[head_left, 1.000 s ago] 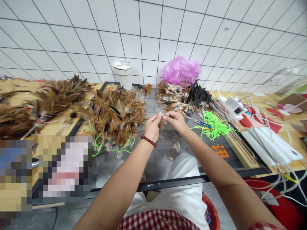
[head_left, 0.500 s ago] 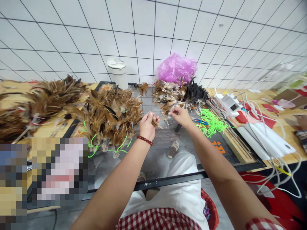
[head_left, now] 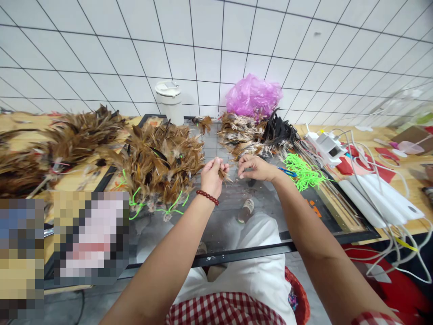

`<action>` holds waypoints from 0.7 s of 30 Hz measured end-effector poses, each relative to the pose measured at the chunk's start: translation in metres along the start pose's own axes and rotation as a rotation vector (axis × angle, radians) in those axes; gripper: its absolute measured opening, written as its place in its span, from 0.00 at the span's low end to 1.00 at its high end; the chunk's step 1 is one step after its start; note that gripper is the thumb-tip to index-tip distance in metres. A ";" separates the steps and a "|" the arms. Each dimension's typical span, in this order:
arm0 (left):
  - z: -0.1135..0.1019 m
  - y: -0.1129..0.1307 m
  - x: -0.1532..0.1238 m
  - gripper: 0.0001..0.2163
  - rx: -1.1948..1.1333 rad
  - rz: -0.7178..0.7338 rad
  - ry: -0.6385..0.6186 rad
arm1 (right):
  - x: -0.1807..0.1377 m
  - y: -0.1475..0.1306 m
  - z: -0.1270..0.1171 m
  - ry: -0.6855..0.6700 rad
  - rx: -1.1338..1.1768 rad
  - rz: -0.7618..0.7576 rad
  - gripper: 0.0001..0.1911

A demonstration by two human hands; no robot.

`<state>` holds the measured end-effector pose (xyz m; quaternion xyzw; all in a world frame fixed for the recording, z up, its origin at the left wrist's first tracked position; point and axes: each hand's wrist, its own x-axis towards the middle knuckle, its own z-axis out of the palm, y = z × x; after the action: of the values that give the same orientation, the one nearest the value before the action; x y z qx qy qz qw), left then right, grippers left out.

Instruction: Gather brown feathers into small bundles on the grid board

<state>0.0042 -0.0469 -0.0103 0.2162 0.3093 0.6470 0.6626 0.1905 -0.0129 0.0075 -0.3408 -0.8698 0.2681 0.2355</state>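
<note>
My left hand (head_left: pixel 211 175), with a beaded bracelet at the wrist, is closed around a small bunch of brown feathers (head_left: pixel 225 175) whose tips stick out to the right. A short way to its right, my right hand (head_left: pixel 254 167) is pinched; what its fingers hold, if anything, is too small to make out. Left of my left hand lies a big heap of brown feathers (head_left: pixel 162 158), with bright green ties along its near edge. Beyond my right hand is a pile of pale and brown feathers (head_left: pixel 240 133), beside black feathers (head_left: pixel 279 131).
Green cords (head_left: pixel 304 174) and a blue-handled tool (head_left: pixel 287 171) lie right of my right hand. A pink plastic bag (head_left: pixel 253 95) and a white canister (head_left: pixel 169 103) stand by the tiled wall. White chargers (head_left: pixel 326 146) and cables are at the right. More feathers (head_left: pixel 83 131) lie far left.
My right hand has come down and its fingers have curled in towards the left hand. The left hand keeps its feathers. The whole view has shifted slightly.
</note>
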 end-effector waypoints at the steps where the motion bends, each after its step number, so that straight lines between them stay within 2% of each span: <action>1: 0.000 0.000 0.000 0.11 -0.001 -0.003 0.001 | 0.001 -0.002 0.001 0.038 0.057 0.017 0.05; 5: 0.002 0.000 -0.002 0.11 0.023 -0.027 0.001 | 0.003 -0.013 0.003 0.197 0.459 0.181 0.09; 7: 0.003 -0.001 -0.002 0.12 0.057 -0.032 -0.013 | 0.004 -0.020 0.005 0.210 0.625 0.240 0.12; 9: 0.004 -0.003 -0.002 0.12 0.102 -0.009 -0.030 | 0.006 -0.025 0.008 0.201 0.691 0.232 0.14; 12: 0.004 -0.006 -0.003 0.13 0.184 0.027 -0.080 | 0.010 -0.030 0.013 0.205 0.635 0.147 0.13; 17: 0.004 -0.008 -0.007 0.15 0.305 -0.036 -0.148 | 0.015 -0.028 0.016 0.432 0.285 0.005 0.09; 21: 0.004 -0.005 -0.009 0.15 0.334 -0.074 -0.177 | 0.015 -0.023 0.016 0.454 0.286 0.006 0.08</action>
<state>0.0111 -0.0552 -0.0095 0.3678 0.3605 0.5404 0.6654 0.1604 -0.0210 0.0139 -0.3580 -0.7468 0.3057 0.4698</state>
